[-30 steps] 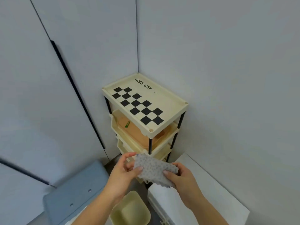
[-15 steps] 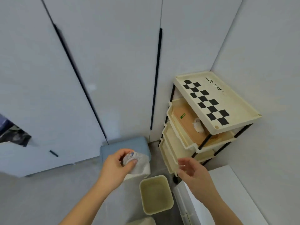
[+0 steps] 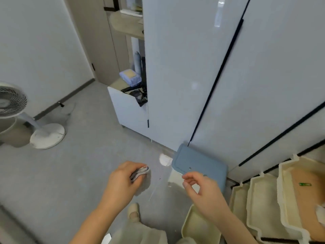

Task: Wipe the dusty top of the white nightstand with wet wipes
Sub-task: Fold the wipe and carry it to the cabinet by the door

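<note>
My left hand (image 3: 123, 180) grips a folded, greyish wet wipe (image 3: 140, 172) above the grey floor, the wipe's edge sticking out past my fingers. My right hand (image 3: 202, 192) hovers to the right of it with loosely curled fingers and holds nothing. It hangs over the near edge of a blue-lidded box (image 3: 198, 164). The white nightstand is not in view.
A cream bin (image 3: 198, 228) stands below my right hand. Cream stacked trays (image 3: 263, 208) of a rack fill the lower right. White wardrobe doors (image 3: 193, 67) rise ahead. A standing fan (image 3: 14, 106) is at the left, and an open white drawer unit (image 3: 128, 106) holds bags.
The view has swung left and down, away from the checkered rack top. My left hand has bunched the wipe into its grip; my right hand let go of it and hangs free.
</note>
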